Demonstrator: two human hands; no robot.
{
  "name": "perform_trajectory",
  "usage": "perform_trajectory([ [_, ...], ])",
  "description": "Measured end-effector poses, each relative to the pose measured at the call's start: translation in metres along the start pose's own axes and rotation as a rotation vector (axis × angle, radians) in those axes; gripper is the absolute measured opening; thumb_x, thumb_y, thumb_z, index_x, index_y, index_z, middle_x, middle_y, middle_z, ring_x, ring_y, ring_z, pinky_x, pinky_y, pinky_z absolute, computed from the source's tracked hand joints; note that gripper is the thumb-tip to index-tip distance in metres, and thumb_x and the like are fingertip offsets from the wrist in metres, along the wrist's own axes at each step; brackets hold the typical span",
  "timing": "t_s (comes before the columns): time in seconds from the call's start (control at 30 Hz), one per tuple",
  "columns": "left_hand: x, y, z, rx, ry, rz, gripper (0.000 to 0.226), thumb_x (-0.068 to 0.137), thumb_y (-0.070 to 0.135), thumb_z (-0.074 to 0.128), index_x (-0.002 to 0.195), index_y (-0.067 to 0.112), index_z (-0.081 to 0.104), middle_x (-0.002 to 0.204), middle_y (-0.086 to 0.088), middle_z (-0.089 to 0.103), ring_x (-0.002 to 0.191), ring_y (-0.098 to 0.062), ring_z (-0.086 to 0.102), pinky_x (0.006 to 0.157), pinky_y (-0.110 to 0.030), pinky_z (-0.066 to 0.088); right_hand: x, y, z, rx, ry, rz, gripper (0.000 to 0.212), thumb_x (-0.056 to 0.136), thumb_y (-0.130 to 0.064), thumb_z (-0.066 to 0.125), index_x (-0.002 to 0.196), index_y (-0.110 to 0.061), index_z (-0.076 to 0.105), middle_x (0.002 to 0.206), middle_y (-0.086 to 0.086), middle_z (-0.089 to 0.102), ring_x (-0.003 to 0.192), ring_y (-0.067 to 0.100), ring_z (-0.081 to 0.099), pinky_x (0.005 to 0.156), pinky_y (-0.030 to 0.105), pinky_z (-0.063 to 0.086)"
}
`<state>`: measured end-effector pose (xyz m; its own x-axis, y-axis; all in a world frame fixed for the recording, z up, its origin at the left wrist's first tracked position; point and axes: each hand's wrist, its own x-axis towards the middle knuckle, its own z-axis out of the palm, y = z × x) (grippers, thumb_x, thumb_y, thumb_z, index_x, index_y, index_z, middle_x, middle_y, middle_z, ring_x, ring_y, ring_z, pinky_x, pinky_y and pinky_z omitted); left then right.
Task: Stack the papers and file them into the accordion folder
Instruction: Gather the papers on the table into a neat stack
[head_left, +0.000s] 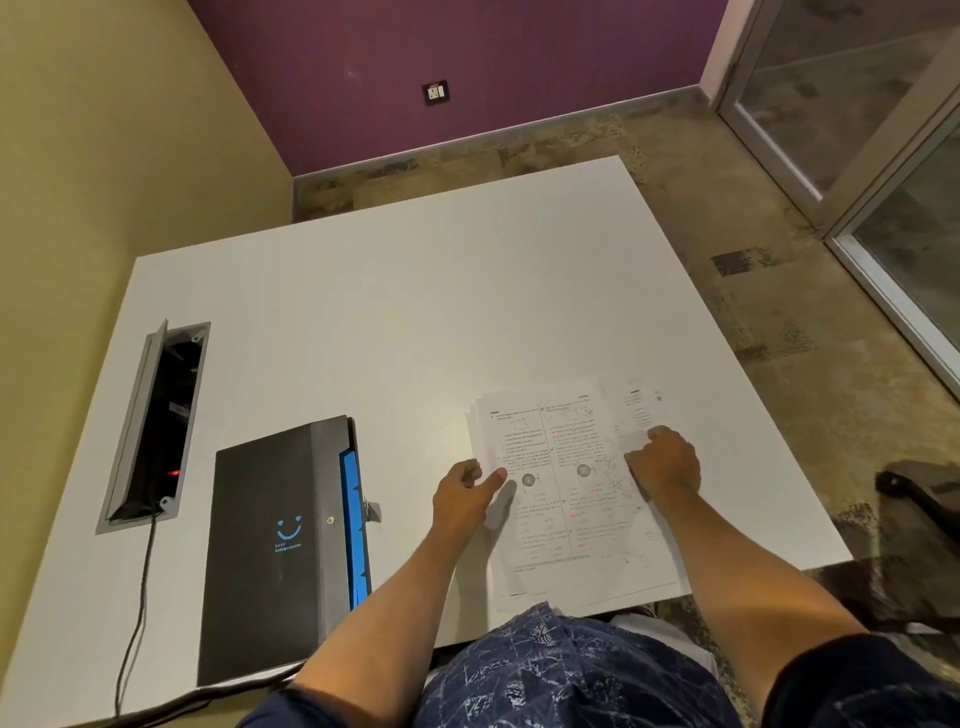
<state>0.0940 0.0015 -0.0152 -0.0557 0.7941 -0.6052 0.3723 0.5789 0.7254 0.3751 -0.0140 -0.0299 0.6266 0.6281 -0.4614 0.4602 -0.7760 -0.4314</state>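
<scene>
Here the right hand (662, 460) has its fingers (655, 434) curled onto the loosely fanned papers (566, 499), the left hand (465, 496) half-open at their edge, while the closed accordion folder (275, 545) lies apart on the table (363, 312), so uneven pushing could skew sheets.

Print on papers (566, 493) and accordion folder (275, 545) — too small to read.

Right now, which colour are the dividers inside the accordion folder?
Bright blue, along the right edge of the black accordion folder, seen in the head view.
</scene>
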Motion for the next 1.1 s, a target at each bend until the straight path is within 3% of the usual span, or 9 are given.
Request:
perform_trajectory([
  [0.13, 0.001, 0.0, 0.003, 0.075, 0.014, 0.008, 0.059, 0.086, 0.04, 0.078, 0.134, 0.011, 0.058, 0.125, 0.002, 0.062, 0.117, -0.019, 0.06, 0.102, -0.041, 0.052, -0.002, 0.003, -0.003, 0.001, -0.008, 0.009, 0.056, 0.083, -0.017, 0.071, 0.137, -0.016, 0.061, 0.133, 0.012, 0.065, 0.119, 0.035, 0.063, 0.1, 0.046, 0.055],
  [0.27, 0.002, 0.002, 0.009, 0.241, 0.062, -0.024, 0.044, 0.082, 0.042, 0.078, 0.105, 0.009, 0.06, 0.098, 0.001, 0.054, 0.082, -0.014, 0.055, 0.067, -0.021, 0.043, -0.002, 0.015, -0.01, -0.155, 0.129, 0.145, 0.079, 0.07, -0.04, 0.087, 0.133, -0.005, 0.054, 0.131, 0.02, 0.055, 0.122, 0.039, 0.055, 0.1, 0.051, 0.05],
  [0.43, -0.001, 0.005, 0.018, 0.181, -0.027, -0.148, 0.082, 0.075, 0.056, 0.078, 0.136, 0.007, 0.051, 0.137, -0.009, 0.039, 0.117, -0.028, 0.057, 0.096, -0.047, 0.057, 0.006, 0.017, -0.017, -0.113, 0.089, 0.162, 0.074, 0.076, -0.037, 0.084, 0.135, -0.004, 0.052, 0.134, 0.022, 0.054, 0.125, 0.041, 0.053, 0.103, 0.053, 0.049],
  [0.6, 0.0, 0.0, 0.019, 0.099, -0.109, -0.079, 0.082, 0.082, 0.05, 0.078, 0.145, 0.006, 0.049, 0.144, -0.01, 0.05, 0.126, -0.028, 0.056, 0.105, -0.048, 0.052, 0.01, 0.019, -0.018, 0.055, 0.009, 0.046, 0.055, 0.083, -0.022, 0.078, 0.135, -0.011, 0.062, 0.135, 0.015, 0.065, 0.121, 0.037, 0.063, 0.101, 0.043, 0.052],
  [0.67, -0.001, 0.0, 0.02, 0.123, -0.113, -0.041, 0.07, 0.083, 0.046, 0.08, 0.136, 0.006, 0.056, 0.133, -0.009, 0.057, 0.117, -0.024, 0.059, 0.103, -0.041, 0.053, 0.008, 0.02, -0.015, 0.124, -0.049, -0.003, 0.049, 0.084, -0.019, 0.077, 0.132, -0.014, 0.066, 0.136, 0.011, 0.066, 0.121, 0.033, 0.064, 0.1, 0.039, 0.051],
  [0.73, -0.002, 0.003, 0.021, 0.152, -0.066, 0.004, 0.035, 0.083, 0.04, 0.081, 0.099, 0.016, 0.06, 0.105, -0.006, 0.055, 0.091, -0.02, 0.054, 0.083, -0.029, 0.048, 0.004, 0.02, -0.013, 0.144, -0.051, -0.026, 0.047, 0.084, -0.02, 0.077, 0.13, -0.015, 0.069, 0.134, 0.013, 0.065, 0.118, 0.033, 0.065, 0.097, 0.04, 0.054],
  [0.83, -0.003, 0.006, 0.023, 0.139, -0.01, 0.054, 0.05, 0.081, 0.034, 0.082, 0.071, 0.014, 0.037, 0.073, -0.001, 0.035, 0.063, -0.014, 0.033, 0.057, -0.019, 0.027, -0.002, 0.016, -0.009, 0.026, 0.025, -0.028, 0.054, 0.085, -0.025, 0.074, 0.137, -0.015, 0.063, 0.134, 0.018, 0.061, 0.118, 0.039, 0.064, 0.096, 0.05, 0.058],
  [0.93, -0.003, 0.008, 0.024, 0.157, -0.028, 0.098, 0.055, 0.083, 0.029, 0.081, 0.061, 0.019, 0.032, 0.049, 0.016, 0.034, 0.043, -0.002, 0.036, 0.043, -0.01, 0.028, -0.007, 0.008, -0.003, 0.014, -0.017, -0.077, 0.055, 0.089, -0.025, 0.068, 0.142, -0.011, 0.057, 0.136, 0.019, 0.062, 0.121, 0.039, 0.062, 0.1, 0.048, 0.055],
  [1.1, -0.001, 0.007, 0.023, 0.159, -0.087, 0.046, 0.034, 0.087, 0.04, 0.076, 0.075, 0.034, 0.045, 0.073, 0.025, 0.046, 0.066, 0.007, 0.045, 0.061, -0.014, 0.034, -0.011, -0.004, 0.001, 0.102, -0.105, -0.124, 0.046, 0.088, -0.023, 0.074, 0.131, -0.011, 0.065, 0.13, 0.01, 0.069, 0.118, 0.03, 0.065, 0.097, 0.038, 0.052],
])
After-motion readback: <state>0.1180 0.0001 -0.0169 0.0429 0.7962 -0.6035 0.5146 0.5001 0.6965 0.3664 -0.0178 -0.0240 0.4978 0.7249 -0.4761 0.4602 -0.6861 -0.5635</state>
